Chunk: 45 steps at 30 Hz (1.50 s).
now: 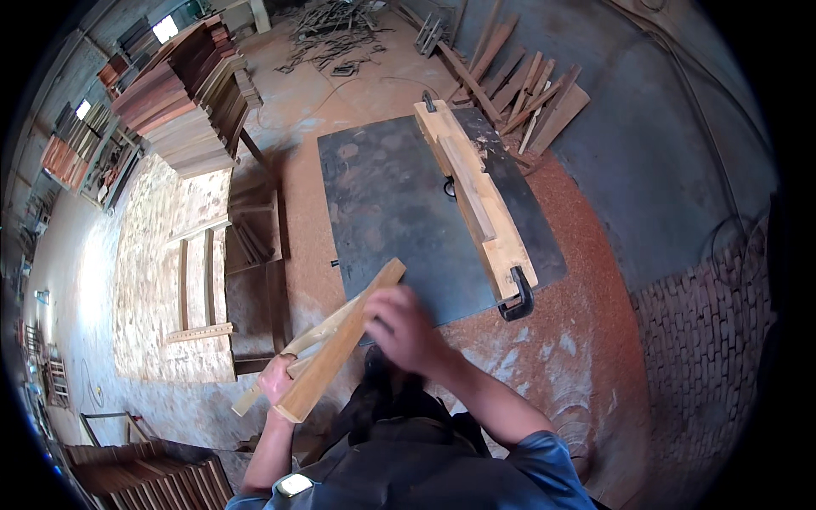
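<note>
My left hand (275,379) is closed round the near part of a few pale wooden strips (340,342), held together at a slant. The widest strip lies on the right, its near end pointing down toward my body. Their far ends reach over the near left corner of a dark metal table (374,200). My right hand (406,333) is at the right edge of the strips, smeared by motion, so whether it grips them is unclear. On the table a long wooden fence (497,217) is held by a black clamp (517,296) at its near end and another clamp (428,102) at its far end.
A wooden piece (466,187) lies along the fence, beside a round fitting (450,189) in the table. At left stands a plywood-topped bench (144,280) with strips on it. Boards are stacked (178,102) behind it. Offcuts (544,102) lean by the right wall. Sawdust covers the floor.
</note>
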Each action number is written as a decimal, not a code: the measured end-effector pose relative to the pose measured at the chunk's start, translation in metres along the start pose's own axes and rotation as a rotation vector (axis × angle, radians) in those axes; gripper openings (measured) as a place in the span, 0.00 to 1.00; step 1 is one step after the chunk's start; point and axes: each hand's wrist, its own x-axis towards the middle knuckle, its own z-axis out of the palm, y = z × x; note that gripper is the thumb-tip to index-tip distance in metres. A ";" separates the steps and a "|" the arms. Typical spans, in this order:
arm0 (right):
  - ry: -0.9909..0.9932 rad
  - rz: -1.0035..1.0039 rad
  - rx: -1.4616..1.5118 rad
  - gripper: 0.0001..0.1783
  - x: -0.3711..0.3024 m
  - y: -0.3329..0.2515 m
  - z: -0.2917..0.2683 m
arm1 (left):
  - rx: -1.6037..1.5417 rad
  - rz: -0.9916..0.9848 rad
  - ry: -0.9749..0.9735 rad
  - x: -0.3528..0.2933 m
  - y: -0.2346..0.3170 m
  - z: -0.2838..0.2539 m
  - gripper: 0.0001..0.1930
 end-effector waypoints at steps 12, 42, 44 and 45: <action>0.007 0.906 0.753 0.18 -0.039 0.030 -0.024 | 0.105 0.149 0.077 0.000 -0.003 -0.014 0.15; 0.065 1.308 0.958 0.09 -0.193 0.058 0.074 | -0.285 0.519 -0.591 0.126 0.031 -0.010 0.16; 0.142 1.237 1.000 0.09 -0.195 0.075 0.083 | -0.538 0.267 -0.485 0.154 0.066 0.016 0.19; 0.107 1.214 0.966 0.10 -0.191 0.082 0.084 | -0.558 0.166 -0.464 0.158 0.077 0.021 0.22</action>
